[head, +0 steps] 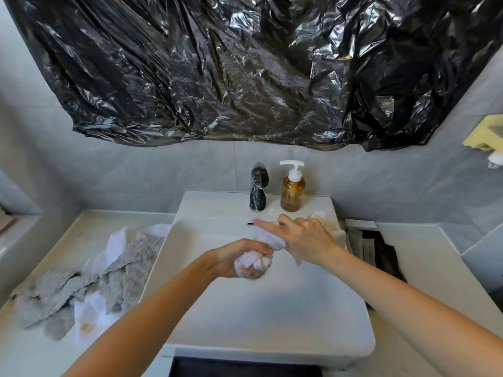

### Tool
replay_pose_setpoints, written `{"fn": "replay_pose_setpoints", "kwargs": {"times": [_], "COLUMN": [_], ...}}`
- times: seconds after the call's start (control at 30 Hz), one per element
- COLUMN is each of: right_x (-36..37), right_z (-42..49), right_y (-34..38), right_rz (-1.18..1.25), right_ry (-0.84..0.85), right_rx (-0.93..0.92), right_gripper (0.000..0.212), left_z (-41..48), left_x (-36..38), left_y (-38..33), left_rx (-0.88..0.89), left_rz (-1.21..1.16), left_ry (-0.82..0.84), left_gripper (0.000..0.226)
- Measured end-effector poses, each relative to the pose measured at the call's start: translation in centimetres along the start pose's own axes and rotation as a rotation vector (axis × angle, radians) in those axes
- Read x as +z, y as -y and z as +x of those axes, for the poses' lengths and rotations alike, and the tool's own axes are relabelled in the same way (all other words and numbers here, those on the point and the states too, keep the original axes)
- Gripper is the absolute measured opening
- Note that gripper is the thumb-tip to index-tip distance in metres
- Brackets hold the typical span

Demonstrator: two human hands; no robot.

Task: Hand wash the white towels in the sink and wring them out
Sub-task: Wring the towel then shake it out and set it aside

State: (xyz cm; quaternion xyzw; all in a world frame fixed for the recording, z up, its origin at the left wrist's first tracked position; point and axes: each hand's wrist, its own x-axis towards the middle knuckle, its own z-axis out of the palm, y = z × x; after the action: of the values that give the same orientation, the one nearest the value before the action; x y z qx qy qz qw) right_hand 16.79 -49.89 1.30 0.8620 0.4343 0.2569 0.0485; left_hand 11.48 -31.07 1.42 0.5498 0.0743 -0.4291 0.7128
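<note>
White towel [268,240], twisted over the sink [272,308] near its back edge, looks soft, wet and heavy; left hand [239,258] fists one end, right hand [304,239] rests fingers extended on the other, where a firmer grasp seems needed.

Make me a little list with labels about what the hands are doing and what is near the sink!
left hand: grips the bunched end of the white towel
right hand: on the towel's other end, fingers stretched out
place: over the white sink
behind sink: faucet and amber soap bottle
left counter: pile of grey and white cloths
wall: black plastic sheet
</note>
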Motion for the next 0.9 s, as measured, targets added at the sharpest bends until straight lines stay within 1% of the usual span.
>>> {"fn": "replay_pose_setpoints", "kwargs": {"times": [0.07,0.1,0.13,0.17,0.2,0.23,0.27,0.3,0.33,0.37,0.4,0.47,0.5,0.53,0.6,0.63,0.7,0.77,0.8,0.87,0.9], "right_x": [-0.2,-0.4,-0.6,-1.0,-1.3,-1.3,-1.5,-1.6,-1.9,-2.1,-2.4,-3.6,-4.4,-5.1,-6.2,-6.7,-7.4,-7.7,-7.6,-7.6,-7.7], "right_z": [0.0,0.1,0.2,0.4,0.3,0.3,0.1,0.0,0.1,0.2,0.4,0.6,0.7,0.9,1.2,1.4,1.9,2.4,2.7,3.2,3.4], "right_y": [0.1,0.2,0.2,0.1,-0.1,-0.4,-0.6,-0.8,-1.0,-1.1,-1.1,-1.1,-1.1,-1.0,-1.0,-1.0,-0.9,-0.7,-0.6,-0.1,0.0], "right_rz": [0.014,0.051,0.092,0.142,0.218,0.301,0.386,0.494,0.658,0.877,1.103,1.458,1.579,1.683,1.842,1.885,1.877,1.740,1.655,1.471,1.360], "right_ry": [-0.012,0.007,0.054,0.136,0.240,0.289,0.310,0.339,0.359,0.365,0.366,0.433,0.494,0.561,0.694,0.763,0.895,0.994,1.026,1.065,1.073], "right_rx": [0.050,0.095,0.144,0.207,0.295,0.394,0.492,0.591,0.688,0.779,0.862,0.958,0.948,0.915,0.812,0.756,0.608,0.475,0.452,0.445,0.452], "right_gripper": [0.079,0.076,0.073,0.067,0.060,0.054,0.052,0.049,0.045,0.037,0.028,0.015,0.013,0.012,0.012,0.012,0.013,0.024,0.032,0.046,0.054], "left_z": [-0.5,-0.9,-1.3,-1.8,-2.2,-2.5,-2.7,-2.9,-2.9,-2.7,-2.5,-1.9,-1.6,-1.6,-1.7,-2.0,-2.8,-3.7,-3.9,-3.7,-3.5], "left_x": [-0.2,-0.2,-0.3,-0.4,-0.7,-1.2,-1.5,-1.7,-1.7,-1.6,-1.5,-1.3,-1.3,-1.3,-1.1,-1.0,-0.6,0.1,0.4,0.3,0.1], "left_y": [-0.5,-0.7,-0.8,-0.9,-1.0,-0.7,-0.3,0.2,0.7,1.4,2.1,3.0,2.9,2.2,0.4,-0.5,-2.3,-3.8,-4.4,-5.0,-4.9], "left_rx": [0.040,0.068,0.100,0.138,0.185,0.245,0.318,0.417,0.537,0.655,0.759,0.919,1.005,1.106,1.341,1.452,1.635,1.733,1.734,1.655,1.581], "left_rz": [-0.086,-0.123,-0.139,-0.122,-0.069,0.009,0.113,0.249,0.427,0.643,0.910,1.527,1.717,1.798,1.894,1.954,2.074,2.162,2.217,2.302,2.322], "left_ry": [-0.011,-0.021,-0.029,-0.039,-0.061,-0.112,-0.203,-0.316,-0.417,-0.481,-0.523,-0.680,-0.794,-0.908,-1.084,-1.127,-1.099,-1.007,-0.969,-0.837,-0.749], "left_gripper": [0.016,0.013,0.015,0.024,0.038,0.057,0.078,0.097,0.109,0.115,0.117,0.120,0.119,0.113,0.088,0.072,0.042,0.017,0.008,0.010,0.012]}}
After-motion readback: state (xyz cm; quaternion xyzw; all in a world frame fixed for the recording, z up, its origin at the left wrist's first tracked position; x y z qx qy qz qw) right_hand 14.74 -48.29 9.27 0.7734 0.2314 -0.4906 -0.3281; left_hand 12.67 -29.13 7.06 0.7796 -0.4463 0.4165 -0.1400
